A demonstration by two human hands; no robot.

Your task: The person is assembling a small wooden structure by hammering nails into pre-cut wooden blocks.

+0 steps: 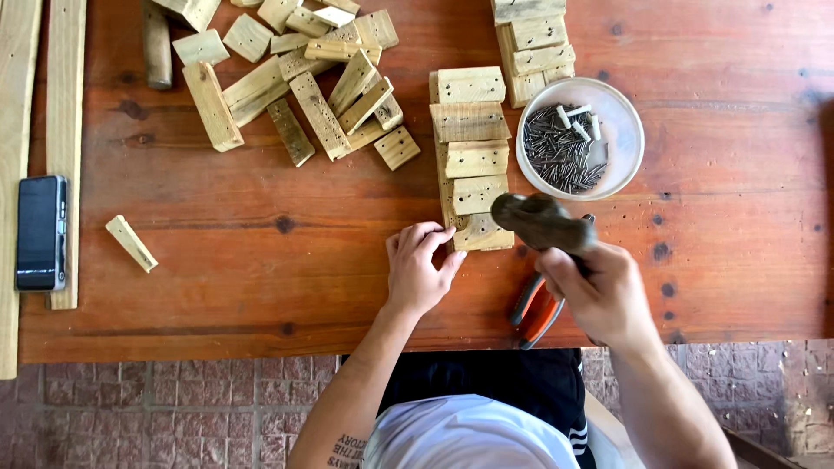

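Pinching at the nearest wood block (480, 233), the left hand (419, 271) has fingertips closed together at its edge, at 11 o'clock from the right hand (599, 291), which is clamped round a hammer (543, 221). Pale, rough and drilled, the block looks light, stiff and splintery; best gripped by its sides.

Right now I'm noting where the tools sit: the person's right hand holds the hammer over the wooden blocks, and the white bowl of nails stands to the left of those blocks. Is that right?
Not quite. The head view shows the white bowl of nails to the right of the wooden blocks, not the left. The right hand does hold the hammer over them.
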